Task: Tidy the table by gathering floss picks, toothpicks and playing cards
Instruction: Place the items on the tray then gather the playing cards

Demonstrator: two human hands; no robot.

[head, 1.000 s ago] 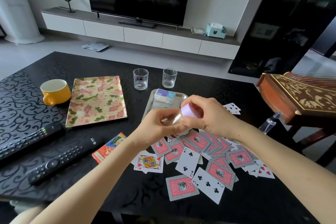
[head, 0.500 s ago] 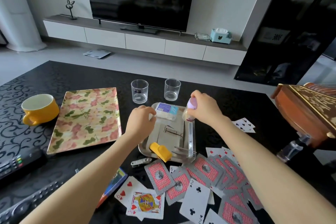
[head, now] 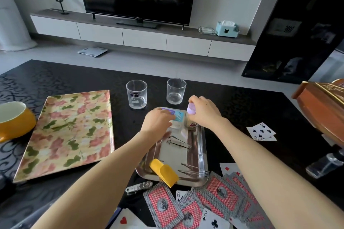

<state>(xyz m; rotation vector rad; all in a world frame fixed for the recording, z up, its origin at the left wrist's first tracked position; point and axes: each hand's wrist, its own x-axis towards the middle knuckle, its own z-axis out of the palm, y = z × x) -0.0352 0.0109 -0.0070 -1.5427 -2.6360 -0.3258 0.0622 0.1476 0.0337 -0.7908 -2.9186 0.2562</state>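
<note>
The toothpick bottle (head: 191, 124) was held upright by its lilac cap, grasped in the fingers of the right hand (head: 204, 115), at the far corner of the steel tray (head: 203, 154). The floss box (head: 178, 117) beside it was touched by the left hand (head: 158, 122); whether it was gripped could not be told. The playing cards (head: 219, 197) lay scattered on the tabletop (head: 232, 102), judged not yet gathered.

- The right hand (head: 204, 115) has lowered the lilac-capped bottle (head: 190, 123) from above the cards onto the steel tray's (head: 202, 154) far right corner.
- The left hand (head: 158, 121) has left the bottle and reached the blue box (head: 177, 117).
</note>
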